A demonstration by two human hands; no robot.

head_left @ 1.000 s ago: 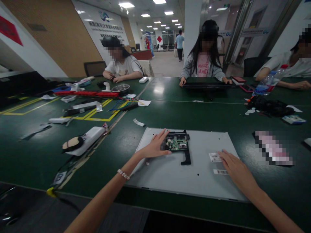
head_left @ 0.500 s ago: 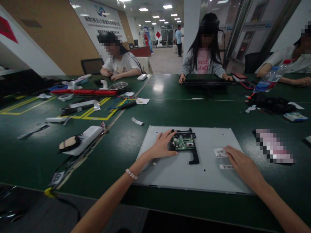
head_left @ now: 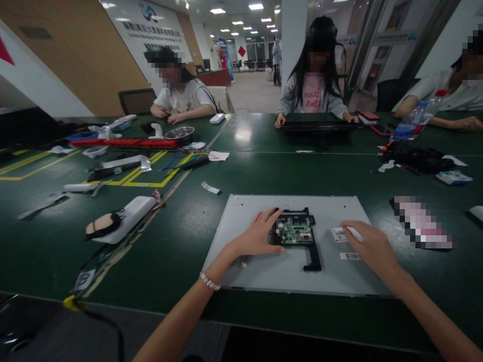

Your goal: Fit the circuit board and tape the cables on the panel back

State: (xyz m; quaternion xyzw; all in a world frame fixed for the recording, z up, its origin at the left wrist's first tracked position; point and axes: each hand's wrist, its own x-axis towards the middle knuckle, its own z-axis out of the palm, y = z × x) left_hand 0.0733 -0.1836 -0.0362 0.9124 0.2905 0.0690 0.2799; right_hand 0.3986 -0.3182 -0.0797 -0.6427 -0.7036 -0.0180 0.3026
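Note:
A pale grey flat panel [head_left: 234, 276] lies on the green table before me. On it sits a black bracket [head_left: 312, 256] that carries a green circuit board [head_left: 294, 234]. My left hand [head_left: 260, 235] has its fingers and thumb around the bracket's left side, gripping it. Over the panel's right part, my right hand [head_left: 372, 246] is bent, with thumb and index finger close together. A small whitish patch shows between them; whether it is a held piece cannot be told. Under those fingertips is a white printed label [head_left: 338, 235], partly covered, with a barcode sticker [head_left: 349, 256] below it.
Right of the panel lies a blurred pink-and-white object [head_left: 422, 221]. A white box-like item [head_left: 134, 213] with a cable is to the left. Beyond are a metal bowl [head_left: 180, 133], a red strip [head_left: 124, 143] and a bottle [head_left: 411, 120]. Several people sit across the table.
My left hand and the bracket with its board have shifted right and toward me across the panel. My right hand's fingers have gone from stretched out to bent together by the label.

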